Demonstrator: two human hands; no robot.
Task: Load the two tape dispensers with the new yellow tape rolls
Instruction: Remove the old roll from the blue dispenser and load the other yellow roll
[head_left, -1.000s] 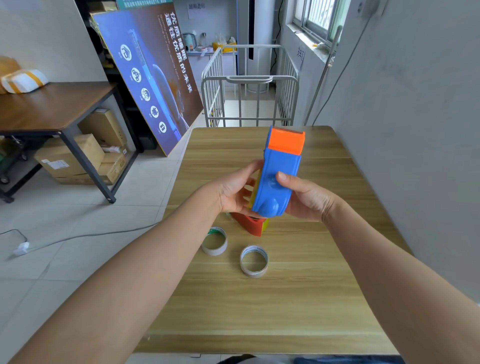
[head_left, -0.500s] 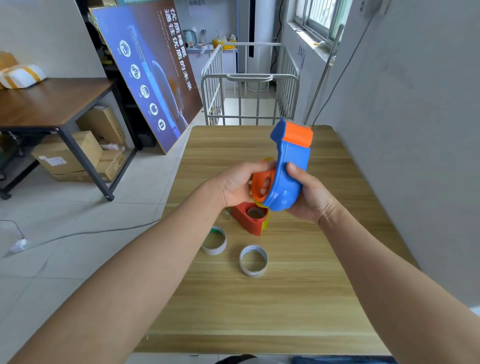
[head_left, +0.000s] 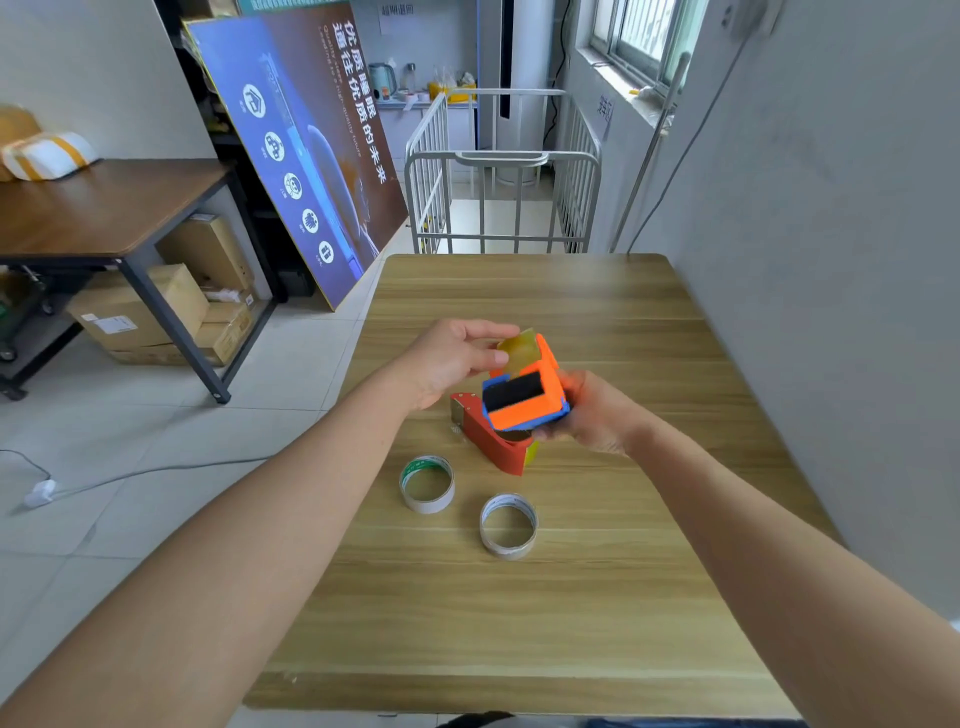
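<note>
My right hand (head_left: 595, 415) grips a blue and orange tape dispenser (head_left: 524, 397) above the wooden table (head_left: 519, 613), its orange head with a black pad turned toward me. A strip of yellow tape (head_left: 517, 347) sticks up from the dispenser's top. My left hand (head_left: 457, 358) pinches that strip between thumb and fingers. A red tape dispenser (head_left: 491, 441) lies on the table just below and behind the blue one, partly hidden by it.
Two empty cardboard tape cores lie on the table, one with green print (head_left: 427, 483) and one plain (head_left: 508, 525). A wall runs along the table's right side. A metal cart (head_left: 501, 171) stands beyond the far edge, a dark desk (head_left: 104, 208) at left.
The right hand has lowered and tipped the blue dispenser from upright so its head faces me. The left hand has left the dispenser's side and now pinches the yellow tape end at its top.
</note>
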